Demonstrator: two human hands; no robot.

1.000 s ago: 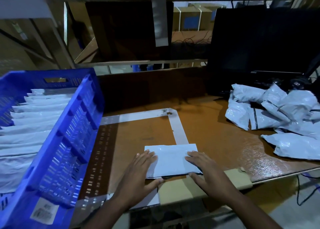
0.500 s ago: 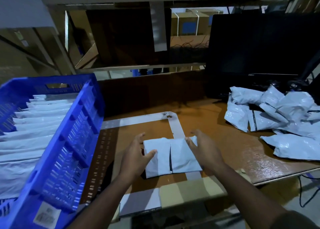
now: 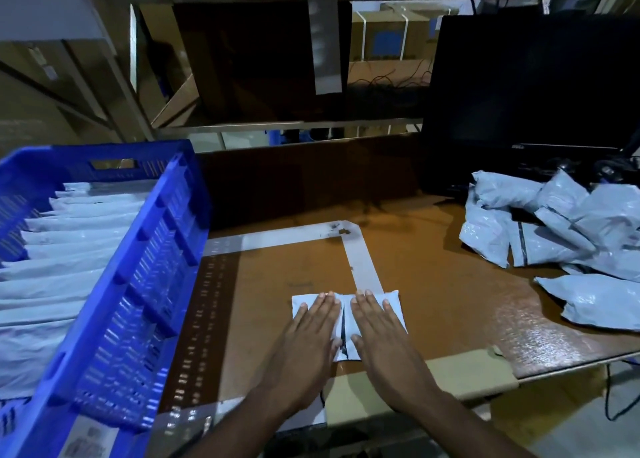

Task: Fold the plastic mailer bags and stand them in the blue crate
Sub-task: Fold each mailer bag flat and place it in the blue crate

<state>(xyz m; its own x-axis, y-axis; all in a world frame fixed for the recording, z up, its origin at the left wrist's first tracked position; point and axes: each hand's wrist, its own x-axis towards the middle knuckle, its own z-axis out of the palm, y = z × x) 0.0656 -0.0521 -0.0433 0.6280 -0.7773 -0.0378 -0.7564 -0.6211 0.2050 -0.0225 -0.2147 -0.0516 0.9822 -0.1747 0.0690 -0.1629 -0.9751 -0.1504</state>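
Crate (image 3: 166, 267) first: it is blue, with slotted walls, and sits on the left of the bench (image 3: 433, 284). I see it filled with folded bags (image 3: 69, 250), pale grey, standing on edge in a row from the far wall toward me, each one leaning against the next. A white label (image 3: 86, 440) is stuck on its near outer wall; I can make out barcode-like marks, but the print is too blurred to read.

In front of me a mailer (image 3: 393, 305) lies flat on the bench, near its front edge, on the end of a strip of white tape (image 3: 363, 267) that runs away and turns left toward the crate. Its two side flaps are folded inward and meet along a dark seam down the middle. My left hand (image 3: 308, 333) presses flat on the left flap and my right hand (image 3: 379, 333) on the right flap, fingers straight and together, thumbs beside the seam. Neither grip is curled round anything; both palms just bear down.

On the right of the bench, well apart from my hands, a heap (image 3: 554, 229) of loose, crumpled grey mailers lies unfolded. Behind it stands a dark monitor (image 3: 536, 77); small pale lettering on its lower bezel is too small for me to read. Cardboard boxes (image 3: 388, 35) with straps sit on shelving in the background.
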